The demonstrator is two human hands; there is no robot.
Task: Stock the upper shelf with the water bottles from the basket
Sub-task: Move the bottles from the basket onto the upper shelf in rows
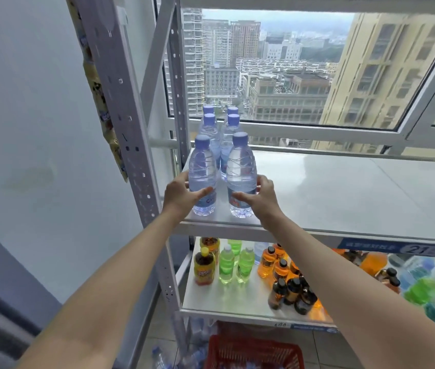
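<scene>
Six clear, ribbed plastic water bottles (221, 161) with blue caps are stood upright in two rows at the left end of the smooth white upper shelf (344, 193). The front left bottle (202, 177) is gripped by the left hand (181, 194), the front right bottle (241, 179) by the right hand (260, 198), thumbs curled across the labels. A red mesh basket (253, 352) is seen on the floor.

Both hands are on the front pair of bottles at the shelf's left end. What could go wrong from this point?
1. The left hand and right hand hold two front water bottles close to the upper shelf's front edge; let go here, one might tip off.
2. Pushing them back could knock the rear bottles standing just behind.
3. A fall would likely hit the drinks on the lower shelf or the red basket.
</scene>
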